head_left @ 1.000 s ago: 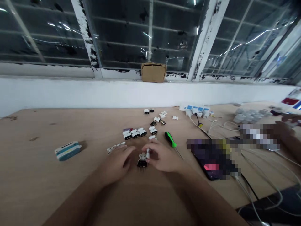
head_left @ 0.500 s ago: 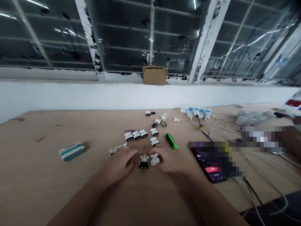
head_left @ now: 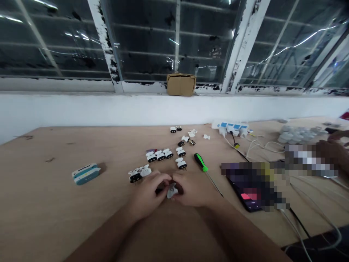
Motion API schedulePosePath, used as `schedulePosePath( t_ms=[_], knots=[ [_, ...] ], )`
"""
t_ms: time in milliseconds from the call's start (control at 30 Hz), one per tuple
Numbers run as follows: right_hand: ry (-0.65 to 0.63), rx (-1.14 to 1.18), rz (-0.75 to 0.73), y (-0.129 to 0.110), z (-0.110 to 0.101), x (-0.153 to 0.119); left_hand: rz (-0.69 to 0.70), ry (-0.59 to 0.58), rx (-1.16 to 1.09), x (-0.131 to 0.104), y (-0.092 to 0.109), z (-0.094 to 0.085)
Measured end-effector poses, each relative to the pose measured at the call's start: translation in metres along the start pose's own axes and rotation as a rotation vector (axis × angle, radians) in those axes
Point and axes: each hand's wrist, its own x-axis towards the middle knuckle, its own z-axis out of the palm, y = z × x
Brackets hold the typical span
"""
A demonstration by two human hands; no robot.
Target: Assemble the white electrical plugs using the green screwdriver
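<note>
In the head view, my right hand (head_left: 192, 189) pinches a white plug cover (head_left: 171, 191) between thumb and fingers. My left hand (head_left: 149, 191) is curled close against it, fingertips meeting those of the right. Whatever lies inside the left fingers is hidden; only a dark gap shows there. Beyond the left hand sit a black plug base (head_left: 135, 178) and a white cover piece (head_left: 144, 170). Several white-and-black plugs (head_left: 160, 155) stand in a row farther back, with two more plugs (head_left: 181, 163) to their right.
A green-and-black screwdriver (head_left: 201, 162) lies right of my hands. Farther right are a phone (head_left: 252, 206), cables, a power strip (head_left: 230, 127) and a heap of whitish parts (head_left: 296, 134). Another person's hand (head_left: 331, 153) works at the right edge. A blue-white box-shaped item (head_left: 86, 174) lies left.
My hands have come together, the right bringing the white cover leftward. The half-plug with the black base that lay between them is now out of sight.
</note>
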Motion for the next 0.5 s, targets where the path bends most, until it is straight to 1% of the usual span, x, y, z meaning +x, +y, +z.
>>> schedulePosePath(
  t_ms=[133, 233, 367, 500],
  knots=[
    [-0.006, -0.012, -0.004, 0.0, 0.0, 0.0, -0.024, -0.004, 0.005, 0.003, 0.001, 0.001],
    [-0.003, -0.022, 0.003, 0.001, 0.001, 0.0, -0.03, -0.015, 0.024, 0.001, 0.001, -0.002],
    [-0.012, -0.011, -0.031, 0.003, 0.003, 0.0, -0.013, -0.035, 0.095, -0.001, -0.002, -0.016],
    [0.009, 0.019, -0.053, 0.006, 0.002, -0.002, 0.029, -0.123, 0.21, 0.001, -0.001, -0.029]
  ],
)
